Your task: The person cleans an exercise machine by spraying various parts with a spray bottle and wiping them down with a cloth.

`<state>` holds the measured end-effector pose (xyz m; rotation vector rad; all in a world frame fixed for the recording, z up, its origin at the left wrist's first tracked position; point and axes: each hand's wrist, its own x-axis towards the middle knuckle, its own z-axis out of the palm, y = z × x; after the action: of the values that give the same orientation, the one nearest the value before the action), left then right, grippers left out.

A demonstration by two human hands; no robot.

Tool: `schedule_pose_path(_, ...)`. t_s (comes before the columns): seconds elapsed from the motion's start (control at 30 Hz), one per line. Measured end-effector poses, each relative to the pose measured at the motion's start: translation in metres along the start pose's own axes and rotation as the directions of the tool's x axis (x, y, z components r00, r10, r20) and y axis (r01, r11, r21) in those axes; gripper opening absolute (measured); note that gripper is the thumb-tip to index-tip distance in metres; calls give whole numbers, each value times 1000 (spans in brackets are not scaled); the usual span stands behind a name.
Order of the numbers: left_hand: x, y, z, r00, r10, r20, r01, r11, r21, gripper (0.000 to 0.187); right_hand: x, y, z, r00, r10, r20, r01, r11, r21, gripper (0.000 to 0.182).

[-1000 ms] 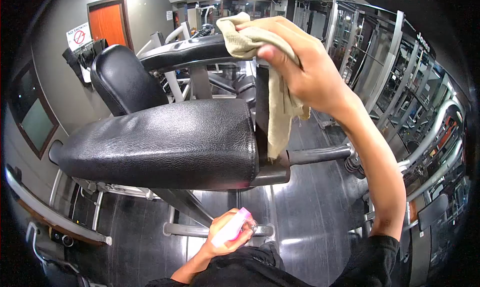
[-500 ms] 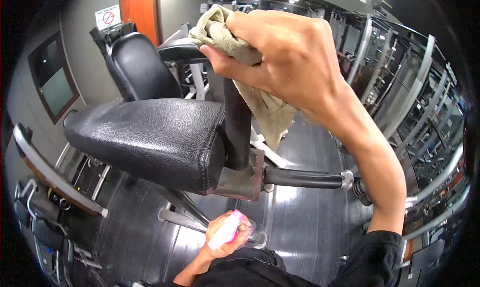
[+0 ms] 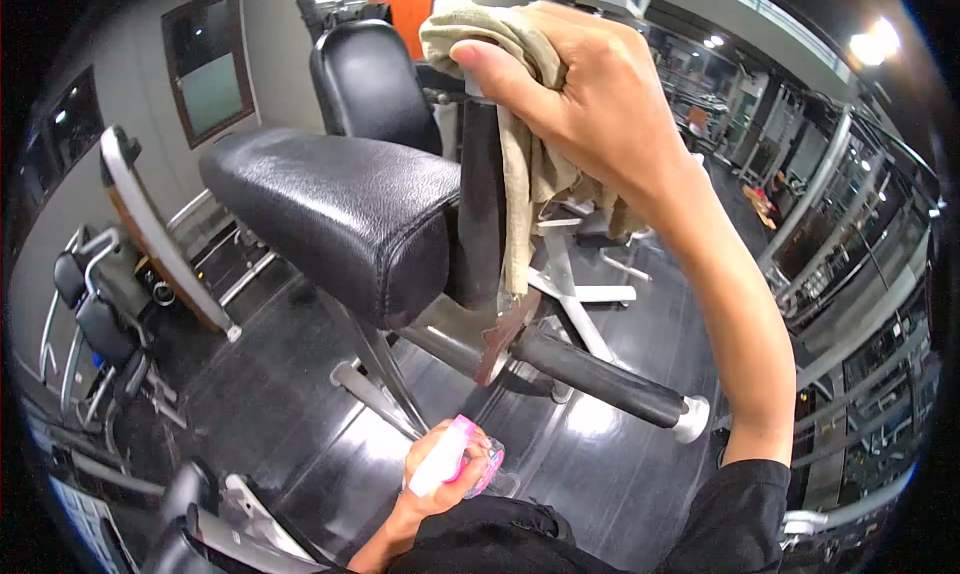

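Note:
Near the top of the head view, my right hand (image 3: 590,84) grips a folded khaki cloth (image 3: 515,164) around the upper end of an upright black padded handle (image 3: 480,194). The cloth's loose part hangs down beside the handle. Left of it is a black leather-like bench pad (image 3: 330,194) with a stitched edge. Low in the middle, close to my body, my left hand (image 3: 445,464) is closed around a spray bottle (image 3: 455,449) with a white and pink head; its clear body is partly hidden by the fingers.
A second padded handle (image 3: 600,374) with a metal end cap sticks out to the right below the pad. Behind stands a black backrest (image 3: 370,84). Gym machines (image 3: 110,314) line the left, and metal racks (image 3: 840,234) the right, over a dark glossy floor (image 3: 290,404).
The camera view has turned, so the bench and room appear shifted and tilted. My right hand with the cloth has come down around the handle's top. My left hand still holds the spray bottle.

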<state>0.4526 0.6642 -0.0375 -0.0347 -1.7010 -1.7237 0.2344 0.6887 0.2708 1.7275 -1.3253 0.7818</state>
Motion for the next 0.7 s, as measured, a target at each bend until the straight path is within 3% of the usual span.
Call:
schedule_pose_path(0.03,-3,2,4,1000,-11,-10,12,999,43,12,0,-3,2,1000,-8,1,8,1000,19,31)
schedule_pose_path(0.1,-8,4,14,998,-3,-57,4,1000,23,12,-1,-12,8,987,-73,-140,35,966,-257,30)
schedule_pose_path(0.23,-17,5,27,993,-5,-119,7,1000,16,11,-2,-19,12,985,-35,-169,-29,931,-365,33)
schedule_pose_path(0.3,-26,6,28,992,-18,-123,26,997,71,12,-5,-18,19,973,-47,-227,-34,941,-338,33)
schedule_pose_path(0.37,-33,9,28,991,-28,-128,45,991,130,13,-7,-13,30,879,-89,-469,-24,973,-229,28)
schedule_pose_path(0.43,-39,14,29,983,-75,-166,97,987,126,17,-9,-9,36,866,-50,-498,-28,989,-148,26)
schedule_pose_path(0.5,-42,15,29,977,-57,-207,94,981,170,17,-11,5,45,777,-44,-628,20,999,-46,26)
schedule_pose_path(0.57,-45,19,27,970,-36,-240,91,971,222,18,-7,7,46,825,61,-562,27,989,146,26)
schedule_pose_path(0.63,-48,22,28,962,-50,-268,116,965,235,19,-10,5,37,919,207,-335,-88,937,338,24)
schedule_pose_path(0.7,-50,23,30,958,-36,-283,103,969,225,19,-9,1,28,940,224,-259,-103,906,410,22)
